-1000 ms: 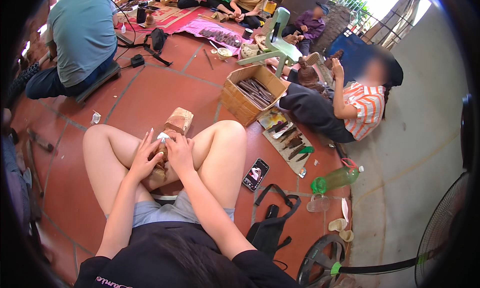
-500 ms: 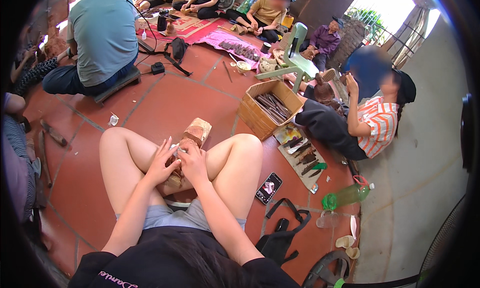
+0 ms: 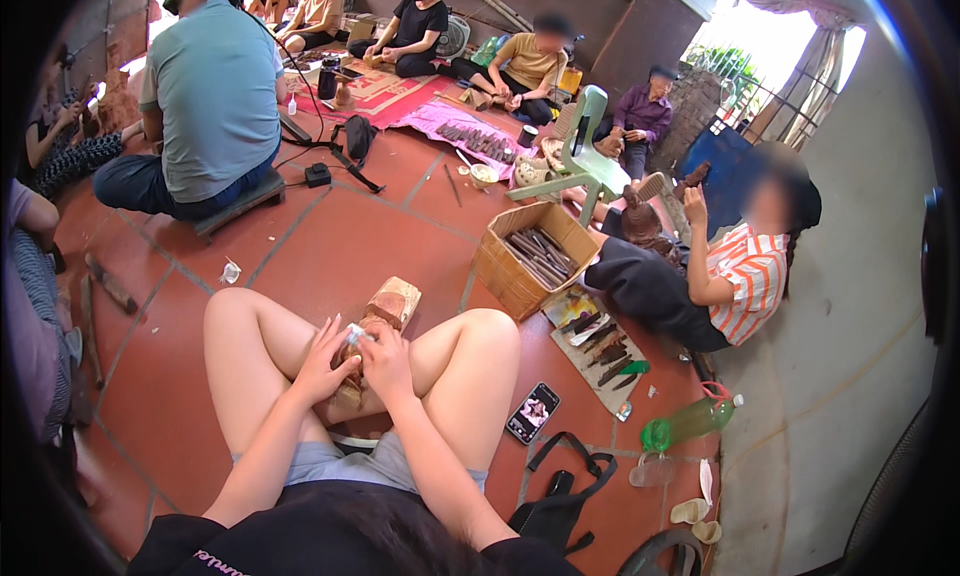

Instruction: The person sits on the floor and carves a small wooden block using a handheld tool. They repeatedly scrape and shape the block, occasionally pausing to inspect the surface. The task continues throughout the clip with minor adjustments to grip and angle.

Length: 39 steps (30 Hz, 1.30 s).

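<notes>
Between my bent legs leans a carved wooden piece (image 3: 394, 303), with a pale, block-like far end and reddish-brown carving nearer to me. My left hand (image 3: 322, 364) grips its left side, long fingers along it and the thumb across the carved part. My right hand (image 3: 388, 361) is closed at the fingertips on a small whitish-blue crumpled thing (image 3: 357, 334), held over the carving close to the left fingertips. Its kind is too small to make out. Both hands cover much of the wood's middle.
Right of my knee lie a phone (image 3: 532, 413), a black strapped bag (image 3: 555, 501), a board with carving tools (image 3: 605, 358) and a green bottle (image 3: 690, 422). Beyond stands a cardboard box of tools (image 3: 520, 276). A person in a striped shirt (image 3: 745, 276) sits at the right; others sit farther off.
The view has tilted up, so everything sits lower in the picture. My hands stay at the wood, and the small pale thing shows more clearly. The striped-shirt person's raised hand now shows a brown piece.
</notes>
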{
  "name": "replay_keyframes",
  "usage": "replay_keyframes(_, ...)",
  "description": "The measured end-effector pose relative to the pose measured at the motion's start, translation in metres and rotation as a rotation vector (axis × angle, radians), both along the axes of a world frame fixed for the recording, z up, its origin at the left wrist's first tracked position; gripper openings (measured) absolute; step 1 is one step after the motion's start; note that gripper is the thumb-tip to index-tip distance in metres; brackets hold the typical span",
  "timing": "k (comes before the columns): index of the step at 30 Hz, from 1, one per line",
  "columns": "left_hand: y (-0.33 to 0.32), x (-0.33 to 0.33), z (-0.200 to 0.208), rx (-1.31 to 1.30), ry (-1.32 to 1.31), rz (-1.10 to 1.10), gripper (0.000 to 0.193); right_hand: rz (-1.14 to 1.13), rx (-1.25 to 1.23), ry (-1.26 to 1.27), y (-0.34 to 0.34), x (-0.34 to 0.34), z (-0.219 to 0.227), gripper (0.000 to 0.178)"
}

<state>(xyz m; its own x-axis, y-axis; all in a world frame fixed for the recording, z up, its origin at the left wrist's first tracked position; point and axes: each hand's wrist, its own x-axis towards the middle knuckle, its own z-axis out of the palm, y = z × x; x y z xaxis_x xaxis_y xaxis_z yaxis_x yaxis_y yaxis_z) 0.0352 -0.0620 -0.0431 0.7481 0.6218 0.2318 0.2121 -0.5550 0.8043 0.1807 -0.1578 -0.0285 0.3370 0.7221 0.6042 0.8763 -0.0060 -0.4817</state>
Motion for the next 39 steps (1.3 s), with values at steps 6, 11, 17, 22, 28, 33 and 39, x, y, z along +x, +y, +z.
replay_keyframes(6, 0.0, 0.0, -0.002, 0.0, -0.015, 0.011, 0.072, -0.092, 0.011, 0.035, 0.001, 0.003, 0.001, 0.019)
replay_keyframes(11, 0.0, 0.001, -0.005, -0.036, -0.038, 0.043, 0.077, 0.07, 0.015, 0.046, -0.001, 0.001, 0.001, 0.017)
replay_keyframes(17, -0.003, 0.0, -0.004, -0.026, -0.077, 0.052, 0.077, 0.016, -0.015, 0.063, -0.001, 0.0, 0.005, 0.018)
replay_keyframes(22, 0.0, 0.001, -0.002, 0.014, -0.03, 0.014, 0.066, 0.124, -0.001, 0.097, -0.002, 0.001, -0.005, 0.019)
replay_keyframes(28, -0.001, 0.0, -0.001, 0.023, -0.01, 0.006, 0.062, 0.045, 0.003, 0.206, -0.009, -0.003, 0.077, 0.021)
replay_keyframes(33, -0.002, 0.0, 0.001, -0.029, 0.017, 0.031, 0.06, 0.098, 0.177, 0.424, -0.083, -0.027, 0.249, 0.028)
replay_keyframes(39, -0.003, 0.001, 0.004, -0.025, 0.0, 0.03, 0.06, 0.19, 0.771, 0.184, -0.156, -0.072, 0.341, 0.044)
